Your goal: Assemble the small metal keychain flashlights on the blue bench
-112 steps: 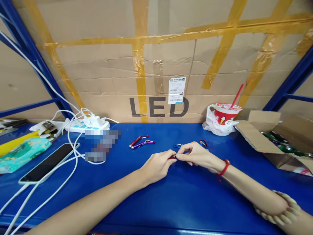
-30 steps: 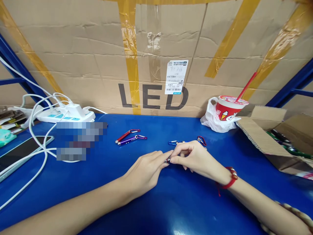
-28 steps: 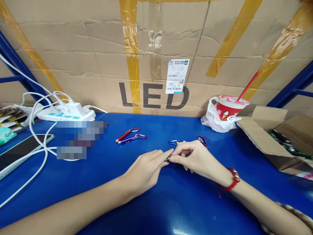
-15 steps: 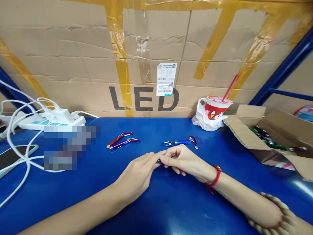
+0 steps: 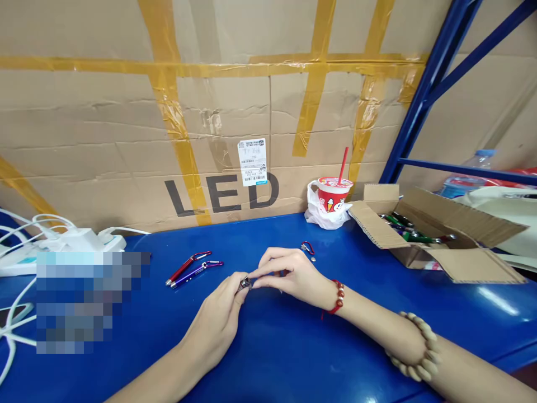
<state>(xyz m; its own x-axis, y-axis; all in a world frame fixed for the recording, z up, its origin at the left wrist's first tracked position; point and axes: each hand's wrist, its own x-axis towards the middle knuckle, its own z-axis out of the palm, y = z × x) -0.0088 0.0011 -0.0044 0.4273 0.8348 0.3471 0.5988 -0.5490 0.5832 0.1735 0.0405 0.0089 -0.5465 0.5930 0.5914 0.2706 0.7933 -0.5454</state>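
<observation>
My left hand [image 5: 218,316] is closed around a small dark, shiny metal piece [image 5: 244,284], of which just the end shows past the fingers. My right hand [image 5: 291,274] meets it there, thumb and forefinger pinched at that end. Beyond the hands, to the left, lie a red penlight [image 5: 184,270] and a purple penlight [image 5: 193,275] side by side, each with a carabiner clip. Behind my right hand a red carabiner [image 5: 309,247] and a small silver disc [image 5: 313,259] rest on the table. My right hand hides what lies just in front of them.
An open cardboard box [image 5: 377,226] of penlights stands at the right. Near it is a red-and-white cup [image 5: 331,196] with a straw, in a plastic bag. White cables and a power strip [image 5: 84,240] occupy the left. A large carton [image 5: 226,123] walls the blue table [image 5: 293,358] behind.
The view has tilted up and turned right. My right hand's fingers have shifted, uncovering more of the dark metal piece. The blue penlight is now hidden behind my right hand.
</observation>
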